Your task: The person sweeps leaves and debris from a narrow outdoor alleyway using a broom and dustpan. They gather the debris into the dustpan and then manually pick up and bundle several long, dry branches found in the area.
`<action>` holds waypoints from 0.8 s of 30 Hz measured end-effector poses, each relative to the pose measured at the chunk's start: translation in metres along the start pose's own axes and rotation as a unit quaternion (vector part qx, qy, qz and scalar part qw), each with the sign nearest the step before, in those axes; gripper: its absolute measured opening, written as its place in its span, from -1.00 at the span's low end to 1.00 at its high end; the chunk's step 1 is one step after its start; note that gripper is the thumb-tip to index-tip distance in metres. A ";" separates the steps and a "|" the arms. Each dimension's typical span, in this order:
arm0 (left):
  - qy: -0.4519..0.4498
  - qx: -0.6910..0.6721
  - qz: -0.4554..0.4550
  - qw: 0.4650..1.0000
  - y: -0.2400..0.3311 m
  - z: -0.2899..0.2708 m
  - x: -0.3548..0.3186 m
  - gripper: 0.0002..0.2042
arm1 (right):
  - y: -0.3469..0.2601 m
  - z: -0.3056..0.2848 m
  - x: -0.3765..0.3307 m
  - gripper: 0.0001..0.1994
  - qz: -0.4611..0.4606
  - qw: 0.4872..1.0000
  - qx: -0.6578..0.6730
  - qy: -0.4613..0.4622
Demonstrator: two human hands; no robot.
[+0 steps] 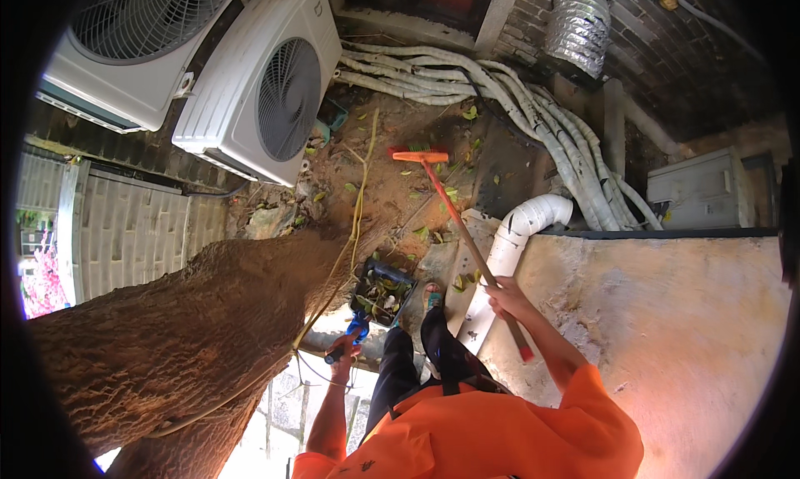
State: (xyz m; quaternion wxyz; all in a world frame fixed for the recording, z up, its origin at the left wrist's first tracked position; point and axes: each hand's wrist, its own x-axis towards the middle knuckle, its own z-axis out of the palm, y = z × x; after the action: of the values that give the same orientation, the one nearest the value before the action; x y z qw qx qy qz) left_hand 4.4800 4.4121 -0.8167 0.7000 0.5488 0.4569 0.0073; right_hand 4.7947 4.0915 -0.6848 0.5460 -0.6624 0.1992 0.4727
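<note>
My right hand (510, 297) is closed around the long stick of a broom (454, 212), its red and brown handle slanting up and away. The broom's orange head (421, 156), with green and red bristles, rests on the leaf-strewn dirt ahead. My left hand (343, 347) is closed on the black grip of a dustpan, beside a blue part (358, 325) of its handle. The black dustpan pan (404, 276) sits just in front of my feet and holds fallen leaves and debris.
A thick tree trunk (192, 329) leans across the left. Two white air-conditioner units (250, 104) stand at far left. Wrapped pipes (533, 116) curve along the back. A white drainpipe (508, 245) and a pale wall (642, 321) lie right. Thin yellowish stems (362, 179) hang near the trunk.
</note>
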 end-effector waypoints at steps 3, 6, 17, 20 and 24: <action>-0.003 -0.017 -0.010 1.000 0.001 0.001 0.004 -0.80 | -0.017 -0.022 -0.020 -0.88 0.007 0.998 0.063 0.012; -0.013 -0.018 0.000 1.000 0.011 0.004 0.003 -0.80 | -0.018 -0.036 0.052 -0.75 -0.096 0.988 -0.108 0.062; -0.024 0.029 0.013 0.999 0.018 0.010 0.002 -0.80 | 0.076 -0.049 0.097 -0.64 0.000 0.935 -0.318 0.158; -0.024 0.008 0.020 0.999 0.017 0.014 0.008 -0.79 | 0.038 -0.026 -0.029 -0.77 0.050 0.994 -0.075 0.068; -0.042 -0.001 0.018 0.999 0.019 0.014 0.012 -0.80 | -0.002 -0.023 -0.105 -0.83 0.070 0.995 -0.004 0.074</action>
State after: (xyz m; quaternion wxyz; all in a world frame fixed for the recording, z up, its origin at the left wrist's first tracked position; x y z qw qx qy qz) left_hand 4.5054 4.4149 -0.8095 0.7186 0.5562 0.4173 -0.0028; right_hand 4.7558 4.0447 -0.5966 0.4926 -0.6822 0.2833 0.4602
